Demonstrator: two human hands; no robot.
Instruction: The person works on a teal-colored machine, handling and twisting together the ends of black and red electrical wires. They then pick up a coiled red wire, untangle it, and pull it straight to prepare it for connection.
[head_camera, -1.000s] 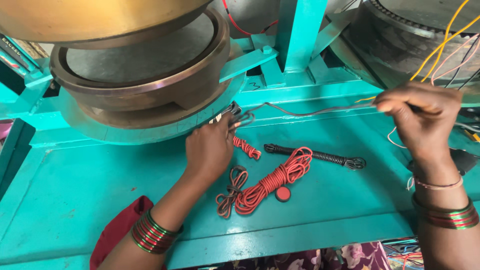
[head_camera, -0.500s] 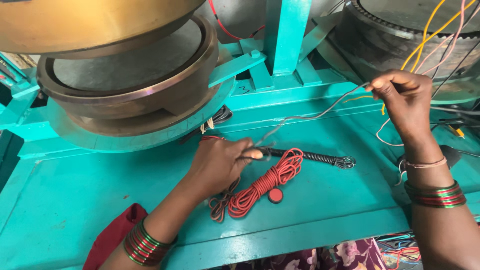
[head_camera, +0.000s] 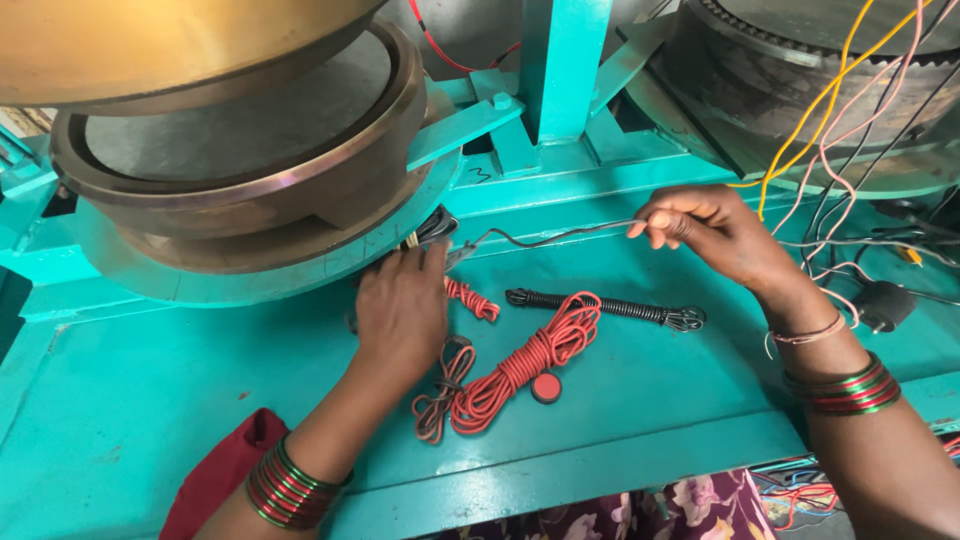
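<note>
Left hand (head_camera: 402, 312) returns to the machine's rim, right hand (head_camera: 712, 232) (at three o'clock) pinching the grey wire (head_camera: 560, 236) taut again.

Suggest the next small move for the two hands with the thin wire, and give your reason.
Probably the right hand should draw the thin wire a little tighter. The wire runs with a slight sag from its pinching fingers to the left hand, which presses its other end at the round machine's rim.

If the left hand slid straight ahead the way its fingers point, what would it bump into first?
Probably the black clip at the left hand's fingertips, then the round metal drum's teal base just behind it; depth is hard to judge.
</note>
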